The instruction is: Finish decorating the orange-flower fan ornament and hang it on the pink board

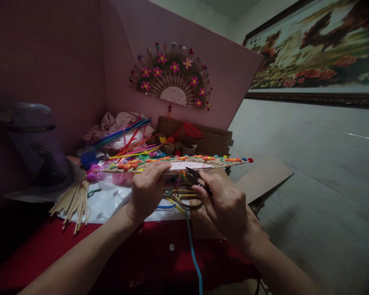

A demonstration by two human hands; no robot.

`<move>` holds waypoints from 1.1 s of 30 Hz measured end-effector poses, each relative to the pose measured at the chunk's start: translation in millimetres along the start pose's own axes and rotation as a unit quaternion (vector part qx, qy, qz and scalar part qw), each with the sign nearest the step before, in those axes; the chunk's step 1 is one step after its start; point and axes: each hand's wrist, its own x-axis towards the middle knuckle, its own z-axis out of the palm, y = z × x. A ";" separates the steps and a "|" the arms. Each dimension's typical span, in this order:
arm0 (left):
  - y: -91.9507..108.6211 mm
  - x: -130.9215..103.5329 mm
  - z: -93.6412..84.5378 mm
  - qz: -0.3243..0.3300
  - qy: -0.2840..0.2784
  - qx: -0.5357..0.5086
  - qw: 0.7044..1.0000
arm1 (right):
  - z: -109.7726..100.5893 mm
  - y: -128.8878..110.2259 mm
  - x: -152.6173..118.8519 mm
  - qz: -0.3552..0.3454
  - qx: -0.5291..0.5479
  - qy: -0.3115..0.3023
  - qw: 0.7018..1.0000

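Note:
A flat decorated fan (190, 165) with orange flowers, thin sticks and a pale spotted centre is held nearly edge-on at mid-view. My left hand (149, 186) grips its near edge, left of the pale centre. Small dark snips (194, 175) are in my right hand (224, 200), between thumb and fingers, their tips at the fan's near edge. A small orange piece (182, 175) hangs below that edge between the two hands. Brass-handled scissors (186, 200) lie below the fan, and a blue strip (194, 250) runs down from near them.
A finished fan with pink flowers (174, 76) hangs on the pink board behind. Wooden sticks (75, 203) lie on the left, near a purple appliance (38, 143). Coloured stems (132, 135) and yarn are piled behind. Cardboard (263, 176) stands right, and red cloth (153, 254) covers the front.

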 end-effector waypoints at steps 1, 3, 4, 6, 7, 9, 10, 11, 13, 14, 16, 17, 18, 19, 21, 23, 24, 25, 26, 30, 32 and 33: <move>-0.3 -0.5 0.1 -0.001 0.000 -0.001 1.000 | 0.9 -0.7 -0.7 0.000 0.000 0.005 1.000; -0.6 -1.5 -0.1 -0.004 -0.003 -0.003 1.000 | 2.9 -2.3 -2.6 0.002 0.001 0.011 1.000; -0.4 -1.8 -0.2 -0.007 -0.004 -0.003 1.000 | 3.9 -3.3 -3.8 0.004 0.003 0.013 1.000; 0.2 -2.2 -0.7 -0.009 0.000 0.001 1.000 | 6.3 -5.9 -6.3 0.009 0.003 0.018 1.000; 0.7 -2.3 -0.9 -0.009 0.004 0.005 1.000 | 7.5 -7.5 -7.6 0.011 0.002 0.022 1.000; 1.6 -2.2 -1.3 -0.006 0.012 0.013 1.000 | 10.4 -11.6 -10.0 0.019 -0.002 0.032 0.999; 2.0 -2.1 -1.4 -0.005 0.014 0.016 1.000 | 11.8 -14.1 -10.9 0.025 -0.004 0.037 0.999; 2.3 -2.0 -1.4 -0.006 0.015 0.020 1.000 | 13.3 -16.9 -11.6 0.034 -0.003 0.042 0.999; 2.6 -1.7 -1.3 -0.009 0.018 0.024 1.000 | 16.0 -23.1 -12.0 0.059 0.006 0.052 0.997; 2.7 -1.6 -1.2 -0.011 0.020 0.025 0.999 | 17.1 -26.2 -11.8 0.074 0.014 0.058 0.995; 2.8 -1.5 -0.9 -0.011 0.024 0.026 0.999 | 19.1 -32.0 -10.5 0.100 0.033 0.070 0.992; 2.9 -1.4 -0.8 -0.011 0.025 0.027 0.999 | 20.0 -34.5 -9.7 0.111 0.043 0.075 0.990; 3.1 -1.3 -0.7 -0.011 0.024 0.028 0.999 | 20.9 -36.6 -8.9 0.121 0.051 0.079 0.988; 3.3 -1.3 -0.7 -0.013 0.024 0.029 0.999 | 21.8 -38.4 -8.1 0.130 0.059 0.082 0.986; 3.7 -1.3 -0.8 -0.017 0.023 0.029 0.999 | 23.9 -41.0 -7.4 0.143 0.073 0.087 0.983; 3.8 -1.5 -0.9 -0.020 0.024 0.030 0.999 | 26.2 -42.7 -7.8 0.148 0.087 0.096 0.980; 3.6 -1.7 -0.9 -0.020 0.026 0.029 0.999 | 27.3 -43.3 -8.4 0.150 0.092 0.101 0.979; 3.3 -2.0 -0.9 -0.021 0.028 0.028 0.999 | 28.3 -43.8 -9.0 0.152 0.095 0.105 0.978; 3.0 -2.2 -0.9 -0.022 0.029 0.026 0.999 | 29.1 -44.4 -9.5 0.155 0.097 0.107 0.977; 2.6 -1.9 -0.9 -0.020 0.029 0.023 0.999 | 30.5 -46.7 -10.2 0.167 0.103 0.116 0.974; 3.4 -1.0 -1.2 -0.017 0.030 0.029 0.999 | 30.5 -47.9 -9.4 0.169 0.107 0.121 0.972; 3.9 -0.6 -1.4 -0.014 0.031 0.034 0.999 | 30.6 -48.4 -8.9 0.169 0.108 0.124 0.972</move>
